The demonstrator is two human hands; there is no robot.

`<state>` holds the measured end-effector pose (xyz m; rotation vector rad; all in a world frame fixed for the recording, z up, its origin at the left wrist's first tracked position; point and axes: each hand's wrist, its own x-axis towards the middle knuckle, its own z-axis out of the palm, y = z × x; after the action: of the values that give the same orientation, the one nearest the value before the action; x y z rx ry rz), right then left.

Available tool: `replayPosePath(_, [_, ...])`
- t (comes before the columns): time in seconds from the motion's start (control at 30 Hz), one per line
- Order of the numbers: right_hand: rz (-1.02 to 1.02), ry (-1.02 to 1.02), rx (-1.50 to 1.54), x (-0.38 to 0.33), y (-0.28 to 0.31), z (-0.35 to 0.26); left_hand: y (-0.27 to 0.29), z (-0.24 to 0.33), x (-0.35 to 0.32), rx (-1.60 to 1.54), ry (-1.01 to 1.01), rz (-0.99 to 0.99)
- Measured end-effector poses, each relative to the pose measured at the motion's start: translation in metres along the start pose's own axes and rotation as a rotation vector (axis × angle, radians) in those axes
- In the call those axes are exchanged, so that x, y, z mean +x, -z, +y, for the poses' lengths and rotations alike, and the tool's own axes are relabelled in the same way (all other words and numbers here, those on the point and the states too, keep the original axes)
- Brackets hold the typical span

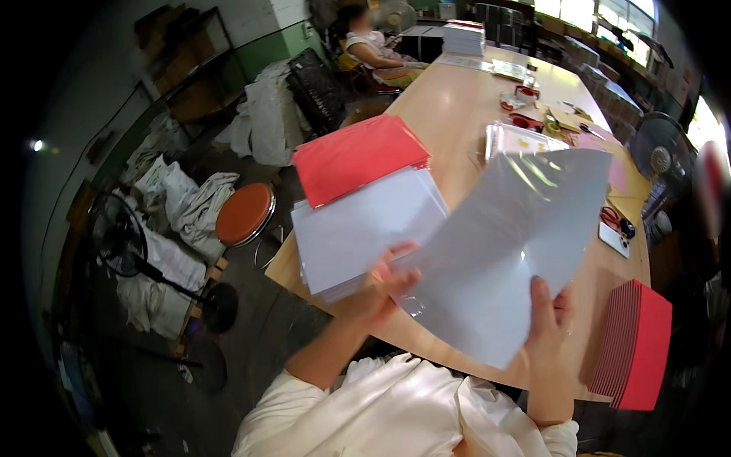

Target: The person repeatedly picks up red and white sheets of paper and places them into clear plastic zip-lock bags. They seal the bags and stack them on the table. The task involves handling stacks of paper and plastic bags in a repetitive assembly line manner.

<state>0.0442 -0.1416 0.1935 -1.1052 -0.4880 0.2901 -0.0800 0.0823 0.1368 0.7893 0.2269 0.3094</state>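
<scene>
A large glossy grey sheet (499,251), bent along its length, is held up over the table. My right hand (547,316) grips its lower right edge, thumb on the front face. At the sheet's left edge is my left hand (387,283), slightly blurred, with thumb and fingers apart; whether it touches the sheet is hard to see. Just beyond that hand lies a stack of pale grey-white sheets (358,228). Red sheets or folders (362,156) with a glossy surface rest on the far part of this stack.
Red folders (643,346) stand in a neat stack at the table's right edge. Along the right side of the wooden table (449,164) are a phone (614,242), scissors and tape. A round orange stool (245,213) and floor fan (118,232) stand left; another person (373,53) sits beyond.
</scene>
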Motion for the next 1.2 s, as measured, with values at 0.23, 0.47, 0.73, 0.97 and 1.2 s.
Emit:
replayPosePath(0.23, [-0.293, -0.492, 0.403, 0.001, -0.076, 0.143, 0.091, 0.136, 0.021, 1.17, -0.626, 0.481])
replayPosePath(0.47, [-0.489, -0.813, 0.14, -0.01, -0.114, 0.133, 0.161, 0.121, 0.021, 1.734, -0.788, 0.62])
replayPosePath(0.73, [-0.575, 0.647, -0.936, 0.074, -0.056, 0.113, 0.202, 0.09, 0.012, 1.064, -0.678, 0.883])
replayPosePath(0.97, [-0.47, -0.244, -0.706, 0.149, -0.01, 0.178, 0.186, 0.067, -0.001, 0.748, -0.407, 0.5])
replayPosePath(1.2, [-0.718, -0.346, -0.591, 0.189, -0.076, 0.16, 0.162, 0.078, 0.016, 0.676, -0.373, 0.595])
